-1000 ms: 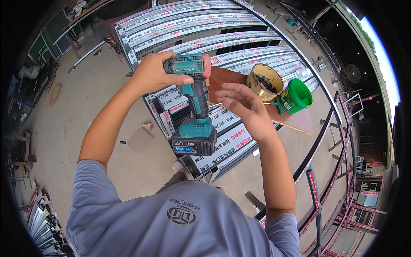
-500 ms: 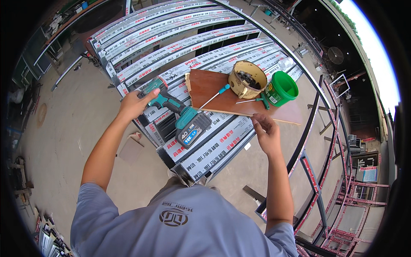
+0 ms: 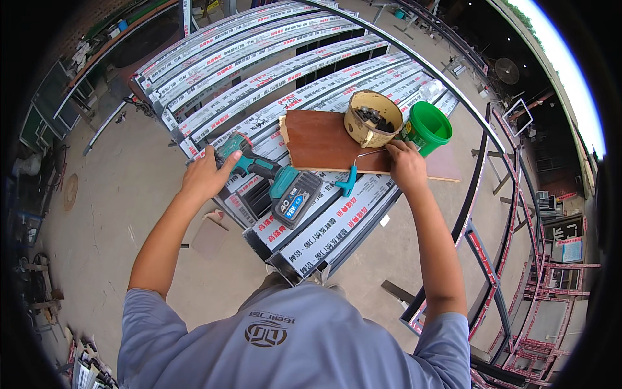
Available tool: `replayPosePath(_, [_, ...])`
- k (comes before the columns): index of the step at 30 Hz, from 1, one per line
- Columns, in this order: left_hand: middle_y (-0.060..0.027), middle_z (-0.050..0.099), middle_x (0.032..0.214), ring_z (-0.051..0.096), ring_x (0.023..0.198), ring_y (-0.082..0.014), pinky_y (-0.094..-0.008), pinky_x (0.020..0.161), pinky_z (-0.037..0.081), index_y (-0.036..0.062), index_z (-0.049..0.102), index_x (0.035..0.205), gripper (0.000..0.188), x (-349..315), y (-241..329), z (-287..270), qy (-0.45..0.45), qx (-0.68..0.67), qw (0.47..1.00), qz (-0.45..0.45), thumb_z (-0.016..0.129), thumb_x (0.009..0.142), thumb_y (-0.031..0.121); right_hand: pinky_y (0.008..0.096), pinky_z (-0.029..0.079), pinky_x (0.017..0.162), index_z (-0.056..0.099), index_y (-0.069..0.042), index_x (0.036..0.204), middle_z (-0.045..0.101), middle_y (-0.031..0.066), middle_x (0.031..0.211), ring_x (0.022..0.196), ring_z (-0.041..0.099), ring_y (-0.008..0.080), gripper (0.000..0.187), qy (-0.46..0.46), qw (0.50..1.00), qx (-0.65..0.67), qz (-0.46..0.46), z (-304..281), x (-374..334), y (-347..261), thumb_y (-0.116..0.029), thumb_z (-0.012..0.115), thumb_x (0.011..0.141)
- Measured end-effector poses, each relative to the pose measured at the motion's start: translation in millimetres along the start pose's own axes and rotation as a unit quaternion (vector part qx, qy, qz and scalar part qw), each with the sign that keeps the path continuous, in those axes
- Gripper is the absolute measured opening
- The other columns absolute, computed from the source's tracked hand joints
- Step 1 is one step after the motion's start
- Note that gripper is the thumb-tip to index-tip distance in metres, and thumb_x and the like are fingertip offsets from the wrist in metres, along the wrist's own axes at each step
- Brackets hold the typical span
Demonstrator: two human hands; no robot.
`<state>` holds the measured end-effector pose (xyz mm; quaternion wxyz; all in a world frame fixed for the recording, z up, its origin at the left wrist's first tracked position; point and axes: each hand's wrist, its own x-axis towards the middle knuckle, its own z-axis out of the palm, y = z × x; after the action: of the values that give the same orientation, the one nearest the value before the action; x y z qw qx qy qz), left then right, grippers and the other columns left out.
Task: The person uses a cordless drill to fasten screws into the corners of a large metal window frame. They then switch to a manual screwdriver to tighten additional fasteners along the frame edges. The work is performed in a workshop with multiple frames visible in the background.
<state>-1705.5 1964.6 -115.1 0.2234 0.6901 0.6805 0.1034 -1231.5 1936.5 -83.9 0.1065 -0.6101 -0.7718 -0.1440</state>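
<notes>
My left hand (image 3: 210, 174) is closed around the rear of a teal and black cordless drill (image 3: 259, 166). The drill's battery end rests over wrapped metal profiles (image 3: 334, 227). My right hand (image 3: 407, 162) has its fingers pinched over the brown board (image 3: 317, 139), at one end of a thin metal shaft (image 3: 371, 153). A teal tool handle (image 3: 348, 183) lies at the board's near edge, close to the shaft's other end; whether they join is unclear. Just beyond my right fingers stand a cream mug (image 3: 367, 137) of small dark parts and a green bucket (image 3: 427, 128).
More film-wrapped profiles (image 3: 259, 61) lie in rows beyond the board. A long dark frame (image 3: 476, 194) curves past on the right, with red-and-white taped frames (image 3: 551, 305) farther out. Concrete floor (image 3: 110, 214) shows at the left.
My right hand has moved up onto the board and closed. The two teal-handled tools no longer lie as before; one handle now sits nearer me. My left hand stays on the drill.
</notes>
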Motion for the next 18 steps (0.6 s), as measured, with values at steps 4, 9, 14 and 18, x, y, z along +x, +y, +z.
replayPosePath(4, [-0.0316,0.07,0.105,0.071,0.103,-0.0436,-0.0506,0.09,0.054,-0.0073,0.053,0.124,0.092,1,-2,2,-0.002,-0.076,0.997,0.002,0.054,0.092,0.079,0.04,0.054,0.088,0.073,-0.008,0.102,0.068,0.0055,0.102,0.1,0.063,0.0293,0.026,0.016,0.998,-0.005,-0.065,-1,1,3,0.0,0.063,0.078])
replayPosePath(9, [-0.0298,0.071,0.099,0.072,0.095,-0.0442,-0.0495,0.084,0.056,-0.0117,0.051,0.123,0.097,-3,18,12,-0.044,-0.093,0.995,0.013,0.056,0.09,0.08,0.0423,0.051,0.089,0.067,-0.008,0.098,0.063,0.0086,0.099,0.098,0.061,0.0305,0.024,-0.008,0.995,-0.02,-0.1,-15,-5,4,0.0,0.066,0.076])
replayPosePath(14, [-0.0245,0.072,0.086,0.073,0.087,-0.0417,-0.0508,0.082,0.056,-0.003,0.055,0.123,0.087,-9,36,9,-0.012,0.063,0.997,0.045,0.047,0.095,0.079,0.0433,0.051,0.088,0.065,-0.007,0.098,0.06,0.0098,0.098,0.098,0.061,0.0317,0.028,0.018,0.997,0.013,-0.077,-41,-24,-3,0.001,0.07,0.071])
replayPosePath(18, [-0.0222,0.073,0.088,0.073,0.089,-0.0423,-0.0513,0.082,0.056,0.0004,0.066,0.117,0.086,-12,45,-8,-0.01,0.131,0.99,0.049,0.042,0.095,0.08,0.0431,0.051,0.083,0.069,-0.006,0.102,0.062,0.0089,0.098,0.095,0.062,0.031,0.035,0.058,0.995,0.055,-0.058,-68,-58,-15,0.005,0.07,0.068])
